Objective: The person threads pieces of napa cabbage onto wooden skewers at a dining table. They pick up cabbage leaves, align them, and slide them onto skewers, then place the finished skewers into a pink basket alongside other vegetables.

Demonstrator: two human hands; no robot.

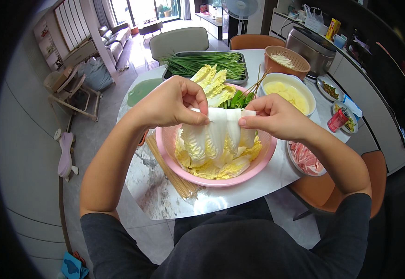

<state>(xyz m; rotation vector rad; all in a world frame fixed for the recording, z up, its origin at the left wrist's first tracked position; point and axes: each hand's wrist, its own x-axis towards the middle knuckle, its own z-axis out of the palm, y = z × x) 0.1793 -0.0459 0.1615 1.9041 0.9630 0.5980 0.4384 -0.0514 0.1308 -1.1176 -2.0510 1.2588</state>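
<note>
Over a pink plastic basket [216,183], several napa cabbage leaves [215,134] hang side by side, white stem ends up and yellow tips down. My left hand [183,103] pinches the stem ends at the left between thumb and fingers. At the right end, my right hand [270,117] pinches the same row. Whether a skewer runs through the stems cannot be made out. Loose cabbage leaves [235,168] lie in the basket below. Beyond my hands are more cabbage leaves [210,83] and green peppers [238,100] with thin sticks [260,81].
Bamboo skewers [174,174] in clear plastic lie left of the basket. Behind stands a tray [243,79] of green stalks. To the right are a bowl [313,101] of pale slices, a plate [294,166] of sliced meat, a red can [338,120] and an orange basket [270,66].
</note>
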